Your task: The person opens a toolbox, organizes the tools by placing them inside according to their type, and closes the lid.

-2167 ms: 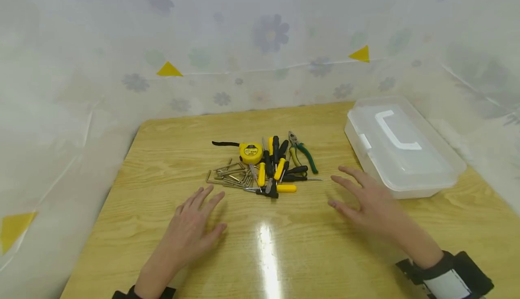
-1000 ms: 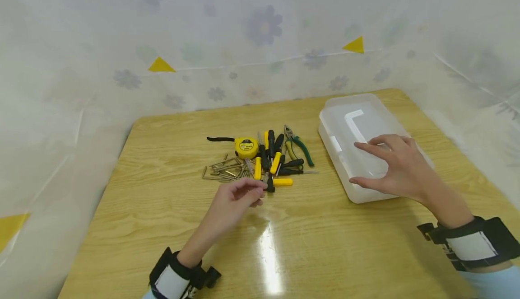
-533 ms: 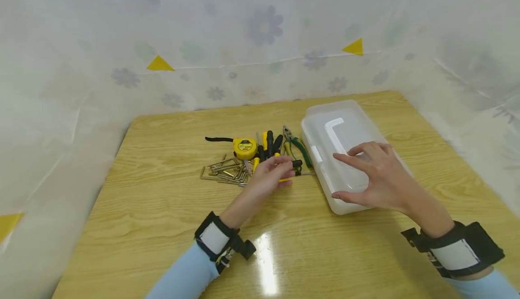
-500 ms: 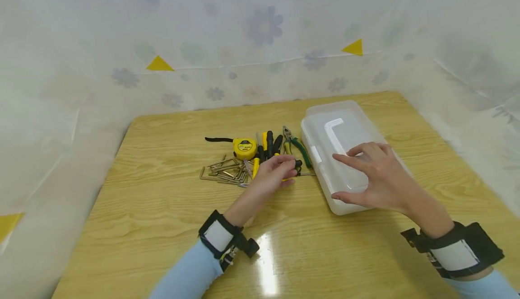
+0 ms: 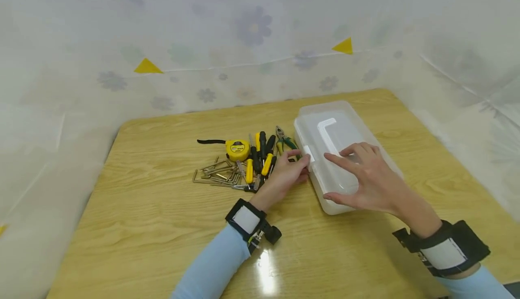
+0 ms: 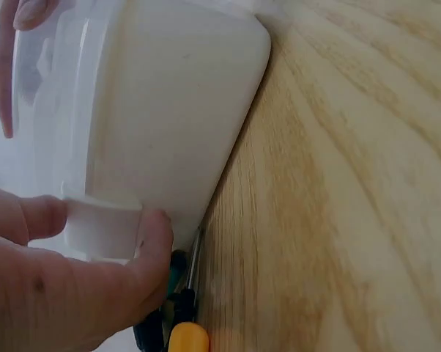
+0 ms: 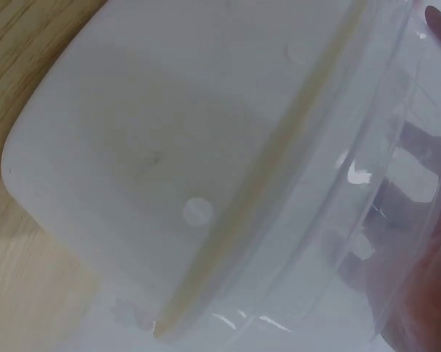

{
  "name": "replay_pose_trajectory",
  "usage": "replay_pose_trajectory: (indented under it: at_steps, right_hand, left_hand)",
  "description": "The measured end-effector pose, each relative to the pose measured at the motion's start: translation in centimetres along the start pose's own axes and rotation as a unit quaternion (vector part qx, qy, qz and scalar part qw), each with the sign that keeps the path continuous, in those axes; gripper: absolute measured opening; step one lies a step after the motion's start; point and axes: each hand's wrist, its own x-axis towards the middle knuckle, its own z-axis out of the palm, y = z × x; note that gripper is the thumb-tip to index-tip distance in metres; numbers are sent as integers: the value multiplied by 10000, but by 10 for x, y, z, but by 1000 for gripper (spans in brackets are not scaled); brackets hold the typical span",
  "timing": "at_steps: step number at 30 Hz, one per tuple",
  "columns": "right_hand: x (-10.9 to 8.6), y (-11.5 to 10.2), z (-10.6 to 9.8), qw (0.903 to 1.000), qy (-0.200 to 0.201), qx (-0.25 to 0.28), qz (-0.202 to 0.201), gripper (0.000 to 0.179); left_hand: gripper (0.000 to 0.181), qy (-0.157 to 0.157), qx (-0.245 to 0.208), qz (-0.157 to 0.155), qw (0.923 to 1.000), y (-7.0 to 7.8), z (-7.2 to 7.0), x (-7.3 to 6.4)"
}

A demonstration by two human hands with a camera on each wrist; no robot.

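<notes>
A translucent white plastic storage box (image 5: 353,127) with a lid lies at the right-hand side of the tools. My left hand (image 5: 284,179) is at the box's near-left side. In the left wrist view its thumb and a finger pinch the white latch (image 6: 103,227) from opposite edges. On top of the lid, my right hand (image 5: 371,184) rests near the white handle (image 5: 323,132), thumb and index finger spread apart. The right wrist view shows the box's end wall (image 7: 132,132) and part of that hand through the clear lid.
Left of the box lie a yellow tape measure (image 5: 237,150), several yellow and black screwdrivers (image 5: 268,156), green-handled pliers (image 5: 280,133) and a heap of hex keys (image 5: 219,175). A pale flowered sheet (image 5: 243,28) hangs behind the wooden table (image 5: 154,226).
The right hand came onto the lid, and the box shifted left, close to the tools. My left hand moved right, across the tools, and took hold of the latch.
</notes>
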Motion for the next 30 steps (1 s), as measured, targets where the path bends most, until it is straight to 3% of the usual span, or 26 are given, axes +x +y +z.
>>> replay_pose_trajectory:
  at_steps: [8, 15, 18, 21, 23, 26, 30]
  right_hand:
    - [1, 0, 2, 10000, 57, 26, 41, 79]
    - [0, -1, 4, 9999, 45, -8, 143, 80]
    - [2, -1, 4, 9999, 85, -14, 89, 80]
    - [2, -1, 4, 10000, 50, -46, 71, 81]
    - [1, -1, 4, 9999, -16, -102, 70, 82]
    - [-1, 0, 3, 9996, -137, -227, 69, 84]
    - [-2, 0, 3, 9987, -307, -415, 29, 86]
  left_hand:
    - [49, 420, -467, 2, 9980, 1, 5, 3]
    - [51, 411, -773, -33, 9962, 2, 5, 6]
    - [55, 353, -500, 163, 9980, 4, 4, 4]
    - [57, 370, 637, 402, 9965, 5, 2, 0]
    - [60, 365, 1726, 627, 9823, 6, -1, -4]
    - [66, 393, 3219, 1078, 9398, 8, -4, -8]
    - [61, 371, 4133, 1791, 8920, 11, -9, -10]
